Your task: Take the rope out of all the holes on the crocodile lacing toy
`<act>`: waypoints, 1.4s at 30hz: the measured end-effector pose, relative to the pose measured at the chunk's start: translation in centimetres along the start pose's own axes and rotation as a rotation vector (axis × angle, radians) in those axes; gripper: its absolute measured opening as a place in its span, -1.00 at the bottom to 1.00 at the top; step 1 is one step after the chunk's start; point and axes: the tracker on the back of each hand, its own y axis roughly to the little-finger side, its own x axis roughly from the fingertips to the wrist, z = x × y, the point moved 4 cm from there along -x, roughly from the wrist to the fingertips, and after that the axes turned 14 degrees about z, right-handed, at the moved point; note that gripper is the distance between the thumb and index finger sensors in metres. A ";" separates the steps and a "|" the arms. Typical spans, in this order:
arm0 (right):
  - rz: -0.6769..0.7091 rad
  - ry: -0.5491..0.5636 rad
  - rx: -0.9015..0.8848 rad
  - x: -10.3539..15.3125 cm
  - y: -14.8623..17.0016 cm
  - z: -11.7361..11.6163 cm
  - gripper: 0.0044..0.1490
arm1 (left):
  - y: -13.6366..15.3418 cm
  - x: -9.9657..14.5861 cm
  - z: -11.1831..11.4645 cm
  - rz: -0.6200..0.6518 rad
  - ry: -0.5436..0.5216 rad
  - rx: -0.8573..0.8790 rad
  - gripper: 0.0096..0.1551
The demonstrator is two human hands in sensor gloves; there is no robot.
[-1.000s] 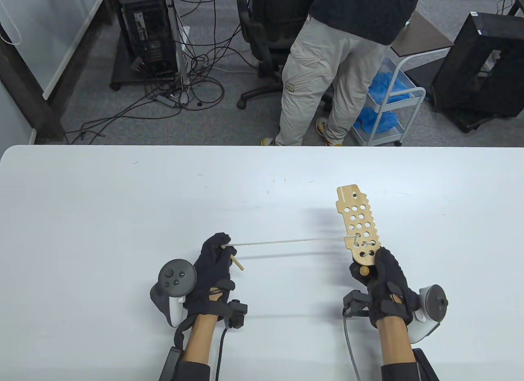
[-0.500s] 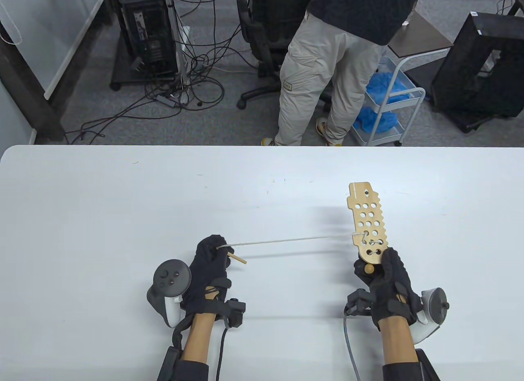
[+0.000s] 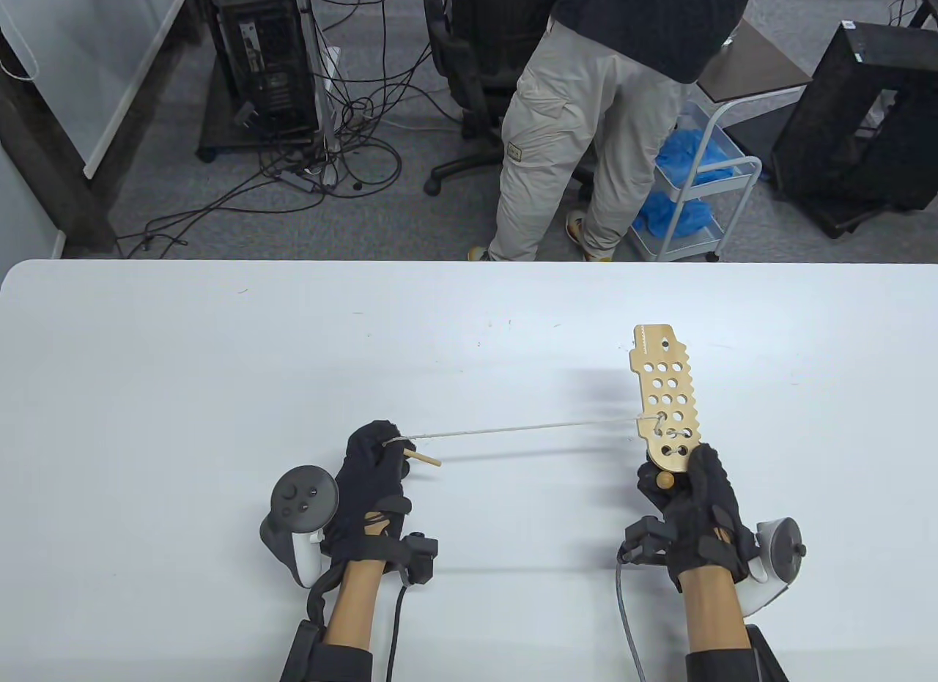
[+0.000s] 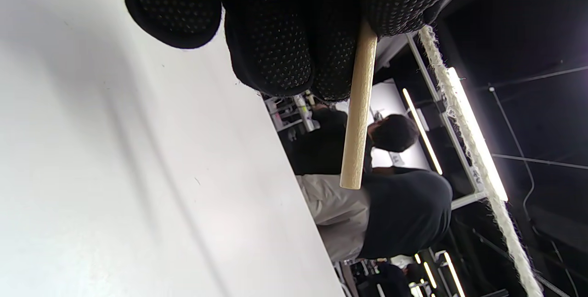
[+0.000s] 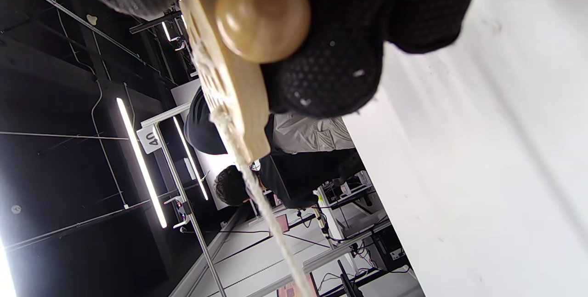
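My right hand [image 3: 685, 484] grips the near end of the wooden crocodile lacing toy [image 3: 665, 393], which stands above the table with several round holes. A wooden bead [image 5: 262, 14] sits at that gripped end. The pale rope [image 3: 524, 427] runs taut from the toy's lower holes leftward to my left hand [image 3: 381, 451], which pinches it beside the wooden needle [image 3: 423, 458]. In the left wrist view the needle [image 4: 358, 113] sticks out below my fingers [image 4: 275, 48], with the rope [image 4: 468, 150] beside it. The rope [image 5: 257, 196] leaves the toy [image 5: 229, 85] in the right wrist view.
The white table [image 3: 220, 360] reaches its far edge beyond the toy. Behind it a person [image 3: 586, 118] stands by a white cart [image 3: 703, 191], with an office chair [image 3: 476, 59], computer towers and floor cables further left.
My right hand has carried the toy to the right and stood it more upright. My left hand has drifted slightly left, keeping the rope taut.
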 end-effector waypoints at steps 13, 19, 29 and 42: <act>-0.008 0.019 -0.023 0.3 -0.3 0.0 -0.37 | 0.5 0.1 -0.4 -0.030 -0.031 0.045 -0.55; -0.009 0.032 -0.032 0.4 -0.4 0.1 -0.37 | 0.6 0.2 -0.6 -0.041 -0.042 0.050 -0.55; -0.020 0.044 -0.053 0.6 -0.5 0.0 -0.37 | 1.3 0.4 -0.8 -0.082 -0.071 0.115 -0.55; -0.030 0.071 -0.072 0.7 -0.5 0.3 -0.37 | 1.9 0.5 -1.0 -0.116 -0.086 0.168 -0.54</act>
